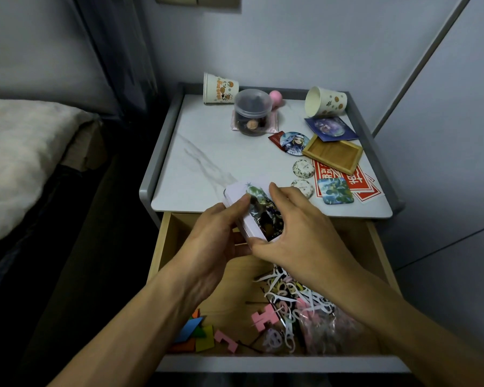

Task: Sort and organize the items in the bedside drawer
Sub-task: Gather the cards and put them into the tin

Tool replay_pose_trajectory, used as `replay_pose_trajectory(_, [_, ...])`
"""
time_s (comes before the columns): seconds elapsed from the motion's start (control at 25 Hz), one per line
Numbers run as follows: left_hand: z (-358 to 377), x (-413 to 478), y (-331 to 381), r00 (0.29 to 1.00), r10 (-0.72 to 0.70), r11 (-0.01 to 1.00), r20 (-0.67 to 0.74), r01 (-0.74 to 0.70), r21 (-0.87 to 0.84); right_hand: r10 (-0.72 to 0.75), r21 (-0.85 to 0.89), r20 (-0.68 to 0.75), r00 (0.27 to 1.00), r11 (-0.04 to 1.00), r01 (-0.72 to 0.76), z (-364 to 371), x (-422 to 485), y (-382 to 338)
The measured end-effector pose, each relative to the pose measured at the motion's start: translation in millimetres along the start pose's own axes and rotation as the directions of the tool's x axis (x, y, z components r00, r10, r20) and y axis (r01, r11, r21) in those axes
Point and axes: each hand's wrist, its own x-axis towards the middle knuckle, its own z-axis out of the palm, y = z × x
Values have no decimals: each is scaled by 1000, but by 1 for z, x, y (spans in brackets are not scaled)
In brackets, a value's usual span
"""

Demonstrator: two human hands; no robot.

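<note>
You are cupping your left hand (pixel 215 236) round the left edge of the flat tin box (pixel 263 213), with your thumb pressing on its lid, so the weight is resting there. The box is hanging tilted in the air above the open drawer (pixel 162 247), just in front of the nightstand top (pixel 207 163). Your right hand (pixel 299 227) is spanning the pictured lid, thumb at the near corner and fingers curling over the far side. It is probably steadying the box or working the lid, but I cannot tell which.

Below, the drawer is holding coloured flat pieces (pixel 196 335) at the near left, pink shapes (pixel 264 317) in the middle, and a tangle of floss picks (pixel 285 291) beside your right forearm. On top, a lidded jar (pixel 252 111), badges (pixel 294 143) and a wooden tray (pixel 333 153) are crowding the right half, so setting the box down there is looking awkward.
</note>
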Motion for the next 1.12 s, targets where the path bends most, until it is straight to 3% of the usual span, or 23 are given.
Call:
replay_pose_trajectory(0.04, [-1,0,0,1000,2,1000,-16,-2,-9,12,43,26,1000,999,-13,0,1,2])
replay_pose_trajectory(0.12, [-2,-1,1,1000,8,998,-15,-9,-58,114,320,104,988,937,-141,-1,4,6])
replay_pose_trajectory(0.24, [-3,1,7,1000,21,981,-22,-25,-192,262,738,322,910,532,-415,-3,4,13])
replay_pose_trajectory(0.28, [-5,2,8,999,20,976,-30,-26,-216,256,778,400,880,413,-473,-2,2,13])
replay_pose_trajectory(0.36, [-7,1,9,997,14,989,-76,-25,-148,216,802,474,854,294,-520,2,0,13])
replay_pose_trajectory(0.44, [-14,0,11,983,57,998,-174,-49,47,179,810,475,862,294,-507,0,0,13])
replay_pose_trajectory(0.52, [-26,2,15,958,176,952,-225,-107,288,134,797,467,874,364,-482,-4,0,13])
replay_pose_trajectory(0.68, [-38,1,14,925,356,676,-133,-157,720,56,781,478,877,429,-453,-1,-7,11])
replay_pose_trajectory(0.76, [-40,1,10,904,395,624,-165,-132,770,90,802,466,880,378,-464,8,-9,11])
replay_pose_trajectory(0.88, [-45,-3,5,895,394,647,-211,-106,755,150,829,450,880,296,-474,19,-13,10])
replay_pose_trajectory(1.12, [-72,-4,10,963,128,724,-237,72,686,191,814,480,856,265,-516,40,-17,4])
